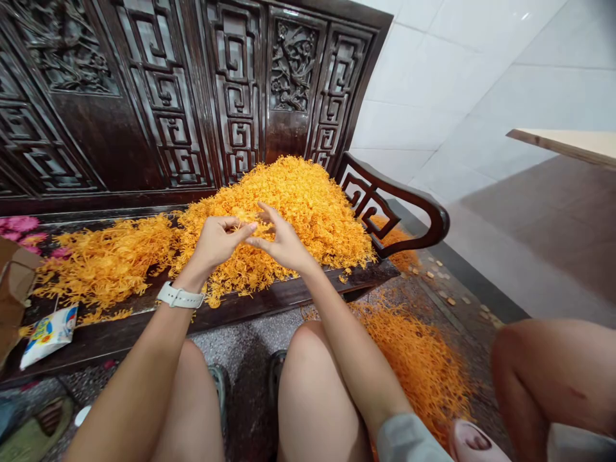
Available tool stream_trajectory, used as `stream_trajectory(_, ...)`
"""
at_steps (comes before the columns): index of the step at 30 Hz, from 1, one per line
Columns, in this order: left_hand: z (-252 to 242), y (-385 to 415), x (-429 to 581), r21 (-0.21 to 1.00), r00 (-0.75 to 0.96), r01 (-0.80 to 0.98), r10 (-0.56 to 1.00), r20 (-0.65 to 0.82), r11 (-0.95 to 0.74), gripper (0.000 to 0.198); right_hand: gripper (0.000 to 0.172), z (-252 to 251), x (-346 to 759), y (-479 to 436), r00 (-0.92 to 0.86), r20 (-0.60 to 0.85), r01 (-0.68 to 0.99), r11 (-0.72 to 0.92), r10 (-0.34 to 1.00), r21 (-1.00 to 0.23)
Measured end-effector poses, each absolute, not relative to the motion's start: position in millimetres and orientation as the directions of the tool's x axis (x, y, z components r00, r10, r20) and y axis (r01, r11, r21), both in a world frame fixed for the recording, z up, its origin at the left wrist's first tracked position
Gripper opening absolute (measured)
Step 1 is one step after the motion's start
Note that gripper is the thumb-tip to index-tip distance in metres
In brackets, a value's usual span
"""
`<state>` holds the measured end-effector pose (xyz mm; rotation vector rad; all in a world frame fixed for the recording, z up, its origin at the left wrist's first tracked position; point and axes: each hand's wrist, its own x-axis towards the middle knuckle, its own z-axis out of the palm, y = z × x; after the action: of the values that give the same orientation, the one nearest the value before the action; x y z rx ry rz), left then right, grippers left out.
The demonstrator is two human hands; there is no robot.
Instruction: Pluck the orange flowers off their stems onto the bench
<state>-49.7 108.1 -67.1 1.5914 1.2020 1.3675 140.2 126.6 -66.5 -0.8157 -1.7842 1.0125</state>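
Observation:
A big heap of curly orange artificial flower pieces (298,199) lies on the seat of a dark carved wooden bench (308,292). Over the front of this heap, my left hand (216,244) has its thumb and forefinger pinched on what looks like one orange flower piece, mostly hidden against the pile. My right hand (283,244) is close beside it, fingers apart, its thumb near the left thumb tip. A pale watch strap (180,296) circles my left wrist. Farther left, a lower, looser spread of orange pieces (115,256) covers the seat.
A cardboard box (17,282), pink flower pieces (22,224) and a white packet (51,335) sit at the bench's left. The curved armrest (409,212) bounds the right. Orange strands (414,359) heap on the floor. Another person's leg (553,372) is at right, below a board edge (568,144).

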Motion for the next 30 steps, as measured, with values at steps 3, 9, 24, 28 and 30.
stream_trajectory(3,-64,108,-53,0.905,0.076,0.24,0.936,0.343,-0.351,0.049,0.042,-78,135,137,-0.454,0.284,0.023,0.33,0.844,-0.944)
stream_trajectory(9,-67,111,-53,0.861,0.0,0.298,0.903,0.431,-0.411,0.058,0.046,-82,128,141,-0.343,0.14,-0.221,0.065,0.929,-0.973)
stream_trajectory(24,-67,110,-55,0.875,0.129,0.289,0.922,0.366,-0.388,0.057,0.037,-81,124,139,-0.254,0.186,-0.212,0.133,0.949,-0.968)
stream_trajectory(28,-68,109,-60,0.854,0.239,0.331,0.911,0.336,-0.401,0.053,0.03,-83,129,141,-0.444,0.192,-0.172,0.127,0.875,-0.977)
stream_trajectory(30,-69,108,-62,0.829,0.25,0.41,0.921,0.298,-0.38,0.054,0.031,-84,132,144,-0.487,0.192,-0.123,0.151,0.852,-0.981)
